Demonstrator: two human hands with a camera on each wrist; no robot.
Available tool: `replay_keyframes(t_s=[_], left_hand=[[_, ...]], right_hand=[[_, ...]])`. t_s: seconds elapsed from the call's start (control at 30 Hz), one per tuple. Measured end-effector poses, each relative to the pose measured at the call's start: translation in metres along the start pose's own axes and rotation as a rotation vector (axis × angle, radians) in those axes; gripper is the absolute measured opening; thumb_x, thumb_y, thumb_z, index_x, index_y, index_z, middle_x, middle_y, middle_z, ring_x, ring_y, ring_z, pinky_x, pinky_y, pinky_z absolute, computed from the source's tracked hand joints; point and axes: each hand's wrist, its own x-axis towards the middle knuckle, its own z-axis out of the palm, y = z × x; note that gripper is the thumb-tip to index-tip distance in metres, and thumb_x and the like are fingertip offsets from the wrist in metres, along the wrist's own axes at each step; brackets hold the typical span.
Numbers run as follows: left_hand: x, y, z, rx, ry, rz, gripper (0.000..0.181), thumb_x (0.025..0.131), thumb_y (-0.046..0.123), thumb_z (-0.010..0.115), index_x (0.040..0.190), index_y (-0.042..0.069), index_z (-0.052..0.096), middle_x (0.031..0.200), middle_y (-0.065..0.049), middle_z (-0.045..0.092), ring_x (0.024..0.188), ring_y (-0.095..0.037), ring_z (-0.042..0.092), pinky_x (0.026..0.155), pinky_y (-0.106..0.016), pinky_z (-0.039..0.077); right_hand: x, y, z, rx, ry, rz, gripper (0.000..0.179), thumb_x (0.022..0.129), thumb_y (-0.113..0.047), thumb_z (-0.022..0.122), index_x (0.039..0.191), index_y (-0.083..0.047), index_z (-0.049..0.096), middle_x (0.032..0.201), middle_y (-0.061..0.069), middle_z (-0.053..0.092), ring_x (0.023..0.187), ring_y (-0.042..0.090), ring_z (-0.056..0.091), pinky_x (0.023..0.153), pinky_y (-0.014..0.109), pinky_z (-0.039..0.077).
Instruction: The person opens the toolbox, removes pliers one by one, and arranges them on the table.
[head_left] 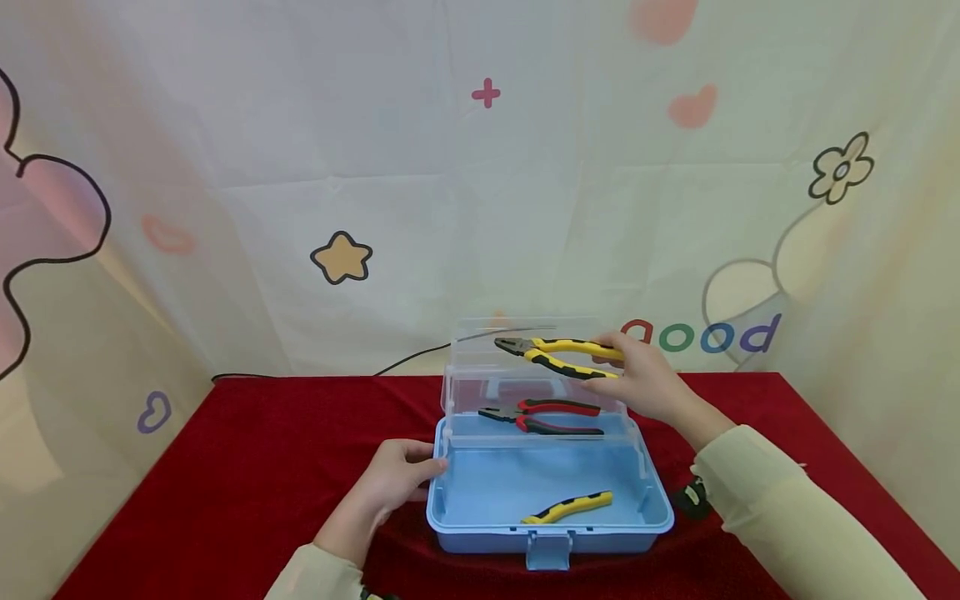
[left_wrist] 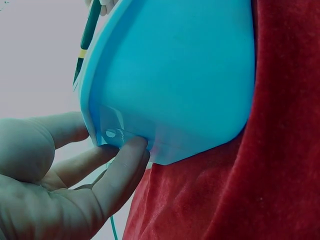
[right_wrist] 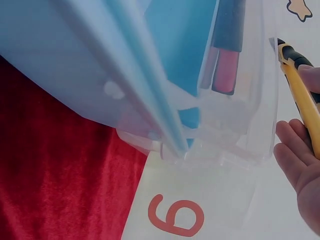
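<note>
A light-blue toolbox (head_left: 555,540) stands with its transparent lid (head_left: 465,379) raised. My left hand (head_left: 392,483) holds its left side, thumb over the rim and fingers against the outer wall, as the left wrist view shows. Above the lid, my right hand (head_left: 647,377) grips yellow-and-black pliers (head_left: 551,354) by the handles, jaws pointing left. Red-and-black pliers (head_left: 558,407) lie at the lid; their red handle end (right_wrist: 226,75) shows through clear plastic in the right wrist view. Inside the box near the front is a yellow-and-black curved handle (head_left: 573,506); the rest of that tool is hidden.
Red cloth (head_left: 300,467) covers the table under the box. Behind hangs a pale printed curtain (head_left: 405,208). A thin black cable (head_left: 408,360) runs along the back toward the lid. A small dark object (head_left: 692,500) sits under the right sleeve.
</note>
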Motion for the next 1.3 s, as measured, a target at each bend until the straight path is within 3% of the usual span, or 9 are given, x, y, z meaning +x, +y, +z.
replay_keyframes(t_s=[0.8,1.3], left_hand=[[-0.001,0.001,0.001,0.032,0.005,0.007,0.041,0.09,0.013,0.062,0.125,-0.008,0.055,0.114,-0.022,0.062,0.087,-0.024,0.069,0.071,-0.041,0.059],[-0.002,0.002,0.002,0.027,0.002,0.003,0.042,0.091,0.013,0.062,0.125,-0.009,0.054,0.114,-0.023,0.062,0.088,-0.025,0.069,0.07,-0.04,0.059]], right_hand=[[-0.023,0.017,-0.004,0.089,0.073,0.0,0.064,0.081,-0.024,0.075,0.134,-0.004,0.044,0.126,0.021,0.056,0.112,0.039,0.059,0.078,0.042,0.058],[-0.043,0.022,-0.001,0.08,0.135,0.015,0.063,0.081,-0.028,0.075,0.131,-0.005,0.047,0.122,0.018,0.057,0.109,0.04,0.06,0.076,0.04,0.059]])
